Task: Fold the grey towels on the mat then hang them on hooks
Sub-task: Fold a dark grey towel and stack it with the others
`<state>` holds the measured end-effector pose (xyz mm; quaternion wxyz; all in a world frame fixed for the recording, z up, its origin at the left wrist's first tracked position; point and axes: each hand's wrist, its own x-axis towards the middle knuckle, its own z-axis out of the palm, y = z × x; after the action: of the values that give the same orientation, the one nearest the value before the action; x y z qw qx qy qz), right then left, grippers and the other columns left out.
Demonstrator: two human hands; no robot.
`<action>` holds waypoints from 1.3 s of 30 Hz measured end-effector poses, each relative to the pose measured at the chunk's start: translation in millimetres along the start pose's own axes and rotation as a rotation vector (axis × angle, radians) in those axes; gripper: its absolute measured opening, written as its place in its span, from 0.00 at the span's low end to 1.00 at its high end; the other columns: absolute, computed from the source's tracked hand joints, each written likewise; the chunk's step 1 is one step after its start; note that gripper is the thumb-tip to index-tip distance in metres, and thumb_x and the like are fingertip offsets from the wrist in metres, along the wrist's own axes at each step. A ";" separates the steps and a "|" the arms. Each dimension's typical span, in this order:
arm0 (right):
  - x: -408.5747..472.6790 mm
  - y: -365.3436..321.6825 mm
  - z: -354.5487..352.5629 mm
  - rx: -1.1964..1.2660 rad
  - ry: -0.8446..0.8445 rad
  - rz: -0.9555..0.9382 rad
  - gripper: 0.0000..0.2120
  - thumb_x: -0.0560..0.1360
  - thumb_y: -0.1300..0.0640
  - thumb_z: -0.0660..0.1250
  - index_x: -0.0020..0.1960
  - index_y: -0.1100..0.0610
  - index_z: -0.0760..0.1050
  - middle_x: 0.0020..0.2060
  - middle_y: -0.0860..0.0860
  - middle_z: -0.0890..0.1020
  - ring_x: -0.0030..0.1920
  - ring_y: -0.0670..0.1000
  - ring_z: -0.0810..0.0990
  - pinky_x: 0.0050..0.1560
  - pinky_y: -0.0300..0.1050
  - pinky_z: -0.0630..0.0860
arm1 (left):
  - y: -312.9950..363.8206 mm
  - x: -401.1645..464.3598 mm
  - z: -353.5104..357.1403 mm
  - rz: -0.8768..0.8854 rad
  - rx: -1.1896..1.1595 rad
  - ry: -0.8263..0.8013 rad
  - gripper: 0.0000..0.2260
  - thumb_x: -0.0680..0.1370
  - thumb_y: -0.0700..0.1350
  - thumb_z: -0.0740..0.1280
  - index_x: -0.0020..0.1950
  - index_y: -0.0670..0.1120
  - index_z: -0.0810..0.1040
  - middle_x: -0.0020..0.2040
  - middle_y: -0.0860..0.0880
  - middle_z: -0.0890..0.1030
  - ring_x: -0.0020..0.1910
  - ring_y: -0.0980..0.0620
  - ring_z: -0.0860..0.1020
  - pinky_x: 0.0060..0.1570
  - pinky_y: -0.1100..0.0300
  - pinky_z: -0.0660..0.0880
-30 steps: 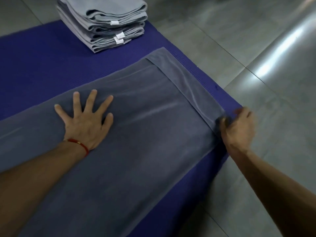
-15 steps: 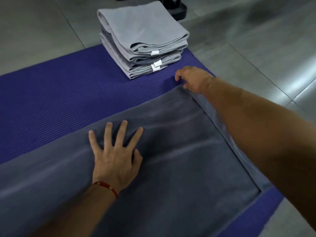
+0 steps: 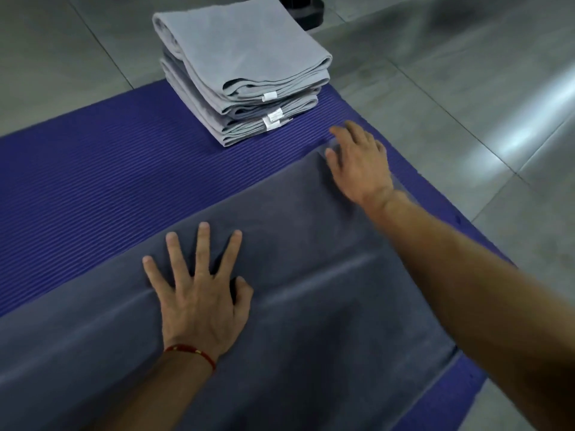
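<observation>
left hand (image 3: 199, 303) flat on grey towel (image 3: 311, 306), right hand (image 3: 357, 163) at corner

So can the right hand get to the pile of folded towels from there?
Probably yes. The right hand lies open at the towel's far corner, and only a bare strip of mat separates it from the pile. Nothing blocks the way.

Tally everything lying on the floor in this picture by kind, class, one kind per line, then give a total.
Spread dark grey towel: 1
Folded light grey towels in the stack: 3, judging by the white tags
Purple mat: 1
Black object at the top edge, partly cut off: 1
Total: 6
</observation>
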<state>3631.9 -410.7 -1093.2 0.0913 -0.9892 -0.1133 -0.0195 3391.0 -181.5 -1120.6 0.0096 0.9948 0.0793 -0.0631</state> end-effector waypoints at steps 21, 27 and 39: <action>-314.5 -144.2 48.7 -0.070 -0.193 0.034 0.35 0.82 0.34 0.44 0.84 0.50 0.47 0.82 0.60 0.47 0.80 0.68 0.43 0.73 0.78 0.47 | -26.2 5.7 4.0 0.111 -0.137 -0.148 0.30 0.83 0.63 0.45 0.81 0.59 0.35 0.81 0.48 0.33 0.79 0.38 0.32 0.74 0.33 0.33; -408.4 -232.6 59.4 -0.045 -0.195 -0.097 0.39 0.74 0.34 0.58 0.79 0.54 0.65 0.79 0.63 0.61 0.77 0.72 0.60 0.69 0.78 0.55 | -138.7 -86.7 13.0 0.023 -0.158 -0.085 0.24 0.84 0.59 0.39 0.80 0.63 0.35 0.81 0.57 0.35 0.80 0.45 0.35 0.75 0.33 0.36; -459.3 -390.2 62.5 0.108 -0.381 -0.450 0.43 0.59 0.31 0.65 0.74 0.39 0.70 0.78 0.56 0.66 0.76 0.67 0.64 0.67 0.76 0.56 | -379.5 -150.4 1.0 -0.394 -0.250 -0.018 0.21 0.85 0.49 0.56 0.79 0.50 0.64 0.80 0.47 0.62 0.78 0.43 0.60 0.71 0.31 0.60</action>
<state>3097.1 -126.8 -1113.1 0.1142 -0.9187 -0.3456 0.1530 3183.2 169.6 -1105.9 0.1209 0.9506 0.2790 -0.0622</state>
